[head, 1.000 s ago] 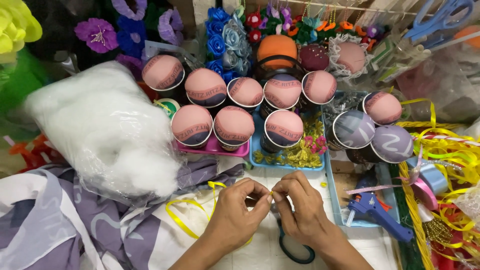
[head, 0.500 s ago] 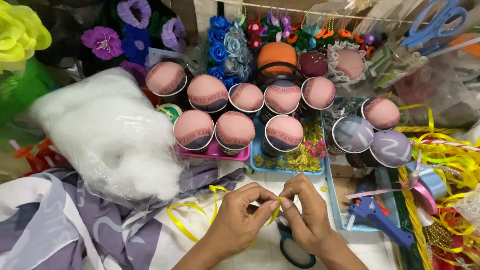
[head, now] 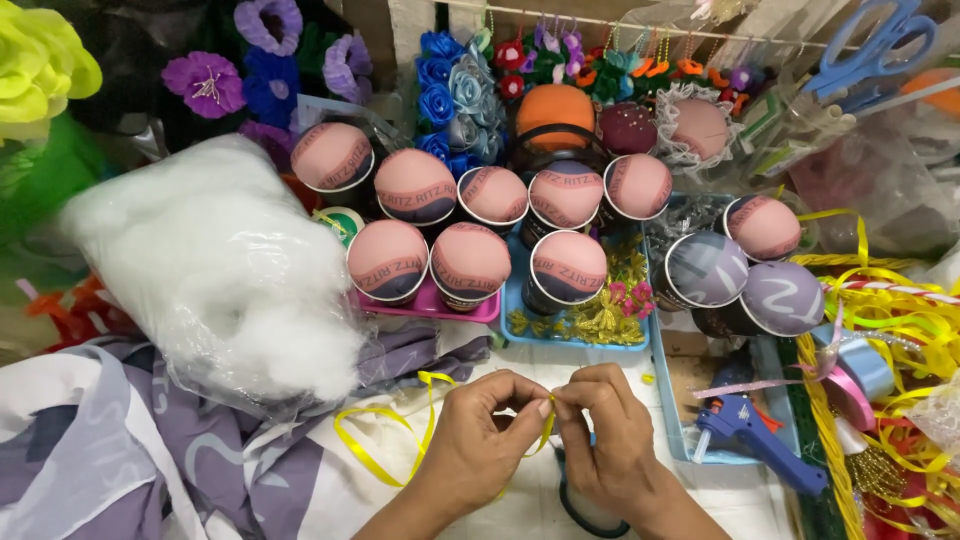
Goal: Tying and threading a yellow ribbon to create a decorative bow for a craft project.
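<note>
Yellow ribbon [head: 390, 440] pinched between left hand [head: 475, 440] and right hand [head: 610, 440] fingers.

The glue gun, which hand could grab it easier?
Probably the right hand: the blue glue gun lies just to its right, while the left hand sits farther away. Both hands are pinching the yellow ribbon.

A clear plastic bag of white fluffy stuffing [head: 215, 265] lies left of fabric-capped round cups [head: 470, 262] (pink and grey), with a blue glue gun [head: 755, 428] at right
</note>
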